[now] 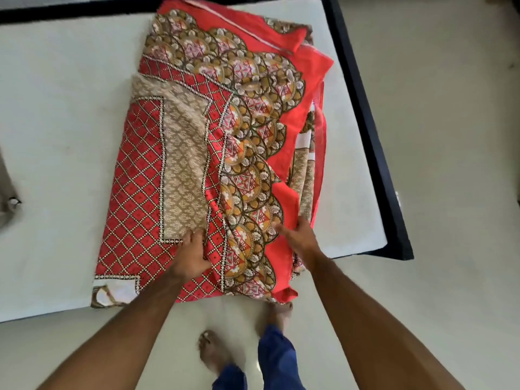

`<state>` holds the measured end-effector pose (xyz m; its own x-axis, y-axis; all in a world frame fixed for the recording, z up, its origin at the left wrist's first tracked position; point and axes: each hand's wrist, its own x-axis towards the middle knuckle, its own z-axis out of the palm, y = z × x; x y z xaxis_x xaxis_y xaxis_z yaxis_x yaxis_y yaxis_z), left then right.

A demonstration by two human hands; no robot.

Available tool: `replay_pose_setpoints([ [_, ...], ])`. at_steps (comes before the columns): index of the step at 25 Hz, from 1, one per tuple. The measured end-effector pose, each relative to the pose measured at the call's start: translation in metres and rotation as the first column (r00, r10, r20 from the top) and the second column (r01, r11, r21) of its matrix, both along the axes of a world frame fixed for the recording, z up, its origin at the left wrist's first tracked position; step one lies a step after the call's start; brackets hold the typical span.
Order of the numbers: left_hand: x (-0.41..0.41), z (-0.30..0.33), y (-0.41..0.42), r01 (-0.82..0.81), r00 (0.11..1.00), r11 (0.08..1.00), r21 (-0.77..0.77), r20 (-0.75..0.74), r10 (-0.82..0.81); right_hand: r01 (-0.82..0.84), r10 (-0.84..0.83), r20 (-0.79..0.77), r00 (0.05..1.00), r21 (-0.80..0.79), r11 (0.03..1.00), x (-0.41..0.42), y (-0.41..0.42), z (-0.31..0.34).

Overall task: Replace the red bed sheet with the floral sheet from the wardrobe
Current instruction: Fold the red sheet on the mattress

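Red sheet [213, 153] off, part-folded on bare mattress [56, 108]. My left hand [191, 257] pinches cloth; right hand [298, 237] presses flat. Floral sheet unseen.

Bare white mattress [64, 114] before me, filling most of the view; faint marks on its surface. Black bed frame [374, 153] edging it along the far side and my right, the corner showing at lower right. Pale, glossy tiled floor [450, 94] beyond the frame and under my feet, with a soft sheen of daylight. Grey-beige item [7, 192] at the left margin, too cut off for me to identify
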<state>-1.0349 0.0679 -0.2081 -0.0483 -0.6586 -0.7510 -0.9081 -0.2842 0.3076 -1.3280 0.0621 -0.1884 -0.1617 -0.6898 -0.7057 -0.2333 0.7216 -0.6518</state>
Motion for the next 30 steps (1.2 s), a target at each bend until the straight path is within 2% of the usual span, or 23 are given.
replay_pose_setpoints([
  [2, 0.0, -0.013, 0.006, 0.094, 0.991, 0.993, 0.067, 0.088, -0.1, 0.051, -0.05, 0.025, 0.998, -0.025, 0.998, -0.008, -0.005, 0.0],
  [5, 0.01, -0.01, 0.008, 0.165, 0.982, 0.974, 0.153, 0.068, -0.176, 0.246, -0.256, -0.081, 0.963, -0.112, 0.963, -0.051, -0.004, 0.006],
  [7, 0.013, -0.001, 0.005, 0.169, 0.979, 0.97, 0.177, 0.083, -0.186, 0.311, -0.317, -0.108, 0.942, -0.072, 0.948, -0.069, 0.002, 0.016],
  [9, 0.005, 0.006, 0.004, 0.117, 0.983, 0.986, 0.119, 0.129, -0.132, 0.243, -0.241, -0.118, 0.963, -0.001, 0.97, -0.065, 0.016, 0.016],
  [11, -0.017, 0.016, 0.017, 0.004, 0.983, 0.998, -0.059, 0.181, 0.007, 0.063, -0.055, -0.143, 0.988, 0.051, 0.997, -0.047, 0.039, 0.015],
  [13, -0.044, 0.023, 0.04, -0.072, 0.982, 0.985, -0.159, 0.162, 0.098, 0.03, -0.02, -0.106, 0.994, 0.099, 0.995, -0.029, 0.069, 0.01],
  [14, -0.059, 0.025, 0.052, -0.107, 0.985, 0.984, -0.142, 0.119, 0.125, 0.041, -0.035, -0.04, 0.999, 0.138, 0.99, -0.023, 0.083, 0.004],
  [15, -0.071, 0.024, 0.063, -0.165, 0.985, 0.983, -0.081, 0.047, 0.169, 0.031, -0.04, 0.043, 0.998, 0.178, 0.983, -0.018, 0.093, 0.0],
  [17, -0.092, 0.015, 0.084, -0.299, 0.948, 0.945, 0.136, -0.075, 0.31, -0.085, 0.054, 0.145, 0.988, 0.222, 0.971, -0.012, 0.108, -0.01],
  [19, -0.106, 0.001, 0.101, -0.363, 0.904, 0.871, 0.33, -0.1, 0.415, -0.194, 0.172, 0.133, 0.976, 0.176, 0.965, -0.012, 0.114, -0.01],
  [20, -0.113, -0.003, 0.109, -0.397, 0.885, 0.832, 0.388, -0.078, 0.459, -0.18, 0.163, 0.131, 0.978, 0.127, 0.975, -0.016, 0.118, -0.007],
  [21, -0.118, -0.007, 0.115, -0.477, 0.833, 0.772, 0.42, -0.065, 0.55, -0.121, 0.108, 0.148, 0.983, 0.082, 0.989, -0.02, 0.12, -0.001],
  [22, -0.123, -0.009, 0.119, -0.609, 0.723, 0.662, 0.437, -0.035, 0.69, -0.038, 0.028, 0.168, 0.985, 0.06, 0.997, -0.027, 0.123, 0.004],
  [23, -0.124, -0.011, 0.12, -0.752, 0.546, 0.492, 0.438, -0.003, 0.838, 0.063, -0.074, 0.213, 0.974, 0.055, 0.996, -0.036, 0.128, 0.009],
  [24, -0.123, -0.011, 0.119, -0.86, 0.325, 0.292, 0.419, 0.008, 0.946, 0.163, -0.175, 0.26, 0.95, 0.064, 0.984, -0.045, 0.133, 0.009],
  [25, -0.117, -0.013, 0.12, -0.912, 0.113, 0.109, 0.395, -0.013, 0.994, 0.231, -0.242, 0.303, 0.922, 0.07, 0.97, -0.052, 0.136, 0.012],
  [26, -0.111, -0.013, 0.122, -0.921, -0.052, -0.023, 0.389, -0.063, 0.997, 0.252, -0.266, 0.329, 0.906, 0.084, 0.964, -0.056, 0.138, 0.016],
  [27, -0.104, -0.014, 0.123, -0.912, -0.14, -0.087, 0.4, -0.104, 0.985, 0.24, -0.266, 0.333, 0.904, 0.12, 0.963, -0.058, 0.136, 0.02],
  [28, -0.097, -0.012, 0.123, -0.907, -0.167, -0.097, 0.41, -0.139, 0.976, 0.199, -0.243, 0.325, 0.914, 0.163, 0.966, -0.058, 0.136, 0.02],
  [30, -0.088, -0.005, 0.122, -0.896, -0.167, -0.083, 0.437, -0.158, 0.973, 0.039, -0.13, 0.382, 0.915, 0.237, 0.971, -0.056, 0.135, 0.021],
])
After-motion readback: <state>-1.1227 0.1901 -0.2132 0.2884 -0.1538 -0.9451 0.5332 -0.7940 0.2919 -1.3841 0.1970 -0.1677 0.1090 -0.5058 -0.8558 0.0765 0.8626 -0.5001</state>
